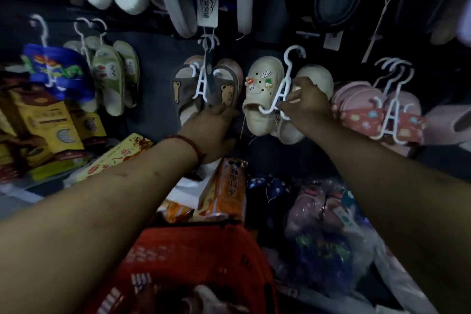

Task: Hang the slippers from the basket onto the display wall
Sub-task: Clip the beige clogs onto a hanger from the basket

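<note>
Two clogs (262,84) on one hanger (266,111), upright, toes up; our right hand (305,107) pinches that hanger, our left hand (209,130) grips the two bear slippers (225,90) just left.

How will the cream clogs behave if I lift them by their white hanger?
Probably light for their bulk: the thick cream clogs look like foam, and the thin white hanger pinched by the right hand carries both. Hung from one hook, they'll likely swing and tilt. The raised charms might snag the brown bear slippers gripped by the left hand.
</note>
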`<move>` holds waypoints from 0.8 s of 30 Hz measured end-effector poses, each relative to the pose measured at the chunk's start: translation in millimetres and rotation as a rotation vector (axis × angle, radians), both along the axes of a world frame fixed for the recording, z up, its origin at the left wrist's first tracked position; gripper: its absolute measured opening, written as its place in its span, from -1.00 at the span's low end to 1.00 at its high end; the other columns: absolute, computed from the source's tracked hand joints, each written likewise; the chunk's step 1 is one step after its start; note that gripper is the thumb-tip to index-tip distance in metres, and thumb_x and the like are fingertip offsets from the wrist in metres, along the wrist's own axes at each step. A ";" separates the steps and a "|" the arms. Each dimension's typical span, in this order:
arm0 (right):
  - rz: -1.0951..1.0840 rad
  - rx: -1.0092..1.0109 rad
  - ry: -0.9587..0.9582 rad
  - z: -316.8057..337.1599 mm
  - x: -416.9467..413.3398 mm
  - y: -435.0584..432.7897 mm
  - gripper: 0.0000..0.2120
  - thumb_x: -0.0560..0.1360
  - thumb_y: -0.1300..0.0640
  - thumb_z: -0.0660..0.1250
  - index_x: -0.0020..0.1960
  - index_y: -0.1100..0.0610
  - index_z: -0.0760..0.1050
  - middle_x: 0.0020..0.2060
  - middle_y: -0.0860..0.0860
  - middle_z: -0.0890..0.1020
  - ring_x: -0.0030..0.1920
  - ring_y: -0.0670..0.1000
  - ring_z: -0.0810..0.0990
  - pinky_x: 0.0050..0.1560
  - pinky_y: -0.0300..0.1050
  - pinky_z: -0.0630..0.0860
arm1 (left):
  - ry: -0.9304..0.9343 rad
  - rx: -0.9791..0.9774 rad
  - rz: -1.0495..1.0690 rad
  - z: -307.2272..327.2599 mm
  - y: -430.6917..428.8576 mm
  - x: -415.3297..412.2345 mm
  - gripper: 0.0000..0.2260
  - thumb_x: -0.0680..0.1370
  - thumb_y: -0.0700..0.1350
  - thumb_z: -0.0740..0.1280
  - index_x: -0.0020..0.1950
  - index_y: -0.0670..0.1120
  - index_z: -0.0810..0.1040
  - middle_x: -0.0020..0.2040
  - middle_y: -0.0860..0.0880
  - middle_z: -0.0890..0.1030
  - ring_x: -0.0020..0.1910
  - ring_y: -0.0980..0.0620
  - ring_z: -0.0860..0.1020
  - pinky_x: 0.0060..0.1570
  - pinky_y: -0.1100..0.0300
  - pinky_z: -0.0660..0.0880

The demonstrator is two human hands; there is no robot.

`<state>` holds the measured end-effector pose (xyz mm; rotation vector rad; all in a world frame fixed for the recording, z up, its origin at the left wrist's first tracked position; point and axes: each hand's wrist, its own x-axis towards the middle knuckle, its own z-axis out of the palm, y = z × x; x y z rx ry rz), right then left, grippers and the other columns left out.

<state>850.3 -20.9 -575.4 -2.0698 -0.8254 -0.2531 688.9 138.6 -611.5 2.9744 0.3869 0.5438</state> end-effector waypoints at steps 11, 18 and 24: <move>0.331 -0.408 -0.142 -68.0 -143.2 -39.5 -0.26 0.42 -0.03 0.52 0.48 0.11 0.27 0.39 0.12 0.42 0.35 0.12 0.43 0.22 -0.14 0.39 | 0.076 0.070 0.149 -47.5 -43.4 -157.9 -0.35 0.47 0.20 0.38 0.48 0.00 0.30 0.36 -0.12 0.45 0.32 -0.22 0.44 0.21 -0.09 0.38; 0.506 -0.548 -0.075 -168.9 -204.4 -50.9 -0.17 0.31 -0.11 0.58 0.47 0.10 0.33 0.41 0.11 0.43 0.40 0.12 0.40 0.38 -0.04 0.35 | 0.208 -0.007 0.161 -132.1 -60.2 -229.9 -0.30 0.48 0.20 0.41 0.53 -0.01 0.26 0.45 -0.13 0.40 0.37 -0.21 0.42 0.28 -0.11 0.41; 0.620 -0.737 0.024 -249.4 -214.7 -66.3 -0.17 0.31 -0.05 0.60 0.47 0.14 0.34 0.40 0.13 0.43 0.38 0.12 0.42 0.32 -0.16 0.32 | 0.366 -0.126 0.204 -210.6 -61.9 -258.2 -0.27 0.47 0.21 0.41 0.55 0.04 0.21 0.47 -0.07 0.40 0.40 -0.15 0.42 0.34 -0.12 0.37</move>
